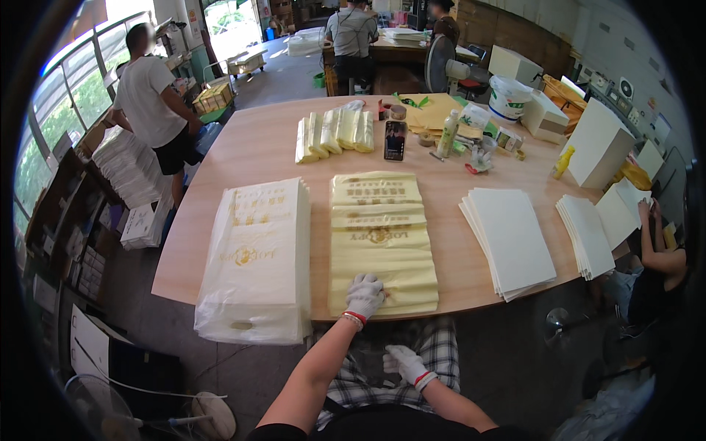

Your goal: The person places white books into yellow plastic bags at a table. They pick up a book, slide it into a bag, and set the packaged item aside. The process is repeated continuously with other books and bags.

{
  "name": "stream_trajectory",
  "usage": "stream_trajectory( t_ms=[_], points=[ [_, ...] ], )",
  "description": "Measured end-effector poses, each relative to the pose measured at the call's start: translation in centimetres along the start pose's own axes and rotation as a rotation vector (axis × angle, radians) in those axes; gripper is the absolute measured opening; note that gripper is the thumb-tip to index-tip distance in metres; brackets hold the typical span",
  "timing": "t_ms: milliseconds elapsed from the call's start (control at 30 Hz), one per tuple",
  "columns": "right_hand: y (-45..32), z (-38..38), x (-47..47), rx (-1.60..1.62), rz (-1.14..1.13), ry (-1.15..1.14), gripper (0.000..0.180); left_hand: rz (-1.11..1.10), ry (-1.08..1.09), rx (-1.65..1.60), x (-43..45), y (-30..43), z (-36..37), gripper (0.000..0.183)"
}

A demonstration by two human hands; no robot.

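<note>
My left hand [365,295], in a white knit glove with a red cuff band, rests with bent fingers on the near end of a stack of yellow plastic bags [380,264]. Whether it pinches the top bag is hidden under the fingers. Above my lap, apart from the table, my right hand [407,365] wears a similar glove; its fingers are loosely spread and nothing shows in them. Left of the yellow stack lies a thick pile of white boards in translucent printed bags [253,275], its near end with a handle cutout overhanging the table edge.
Loose white boards [510,237] lie to the right, beside another board stack [584,237] near a seated person [662,264]. Folded yellow bags [335,132], a propped phone [395,140] and a bottle [448,134] stand farther back on the wooden table [265,143].
</note>
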State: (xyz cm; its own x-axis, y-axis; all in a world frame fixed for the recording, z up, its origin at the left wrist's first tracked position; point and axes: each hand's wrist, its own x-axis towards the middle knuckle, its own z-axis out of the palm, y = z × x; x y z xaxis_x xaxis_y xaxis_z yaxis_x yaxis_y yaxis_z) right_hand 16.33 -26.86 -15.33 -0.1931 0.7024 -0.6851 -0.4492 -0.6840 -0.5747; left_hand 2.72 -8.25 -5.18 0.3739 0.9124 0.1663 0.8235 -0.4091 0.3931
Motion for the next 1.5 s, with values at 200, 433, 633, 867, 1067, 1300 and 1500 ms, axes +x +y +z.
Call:
stream_trajectory(
  t_ms=[200, 433, 633, 867, 1067, 1300, 1500],
  points=[
    [-0.2, -0.1, 0.1, -0.077, 0.021, -0.047, 0.036, -0.034, -0.218, -0.396, 1.5, -2.2, 0.8, 0.024],
    [-9.0, 4.6, -0.6, -0.078, -0.112, -0.206, 0.039, -0.182, -0.297, -0.294, 2.8, 0.3, -5.1, 0.036],
    [-17.6, 9.0, 3.2, 0.131, -0.533, -0.046, 0.028, -0.100, -0.188, -0.733, 4.1, -0.5, -1.8, 0.033],
    [-18.1, 0.8, 0.5, -1.341, -1.184, 0.621, 0.031, -0.440, 0.030, -1.396, 9.2, -1.0, -7.3, 0.018],
    [-20.0, 9.9, -3.5, -0.874, -1.759, 0.448, 0.027, -0.397, -0.192, -1.044, 8.8, 2.8, -7.2, 0.026],
    [-20.8, 9.3, 5.0, -1.714, -1.089, 0.690, 0.031, -0.110, -0.204, -1.031, 8.3, 6.7, -13.9, 0.038],
    [-18.2, 5.4, -1.7, -1.169, -1.222, 0.138, 0.027, 0.145, -0.077, -0.302, 5.0, 6.2, -11.9, 0.054]
  ],
)
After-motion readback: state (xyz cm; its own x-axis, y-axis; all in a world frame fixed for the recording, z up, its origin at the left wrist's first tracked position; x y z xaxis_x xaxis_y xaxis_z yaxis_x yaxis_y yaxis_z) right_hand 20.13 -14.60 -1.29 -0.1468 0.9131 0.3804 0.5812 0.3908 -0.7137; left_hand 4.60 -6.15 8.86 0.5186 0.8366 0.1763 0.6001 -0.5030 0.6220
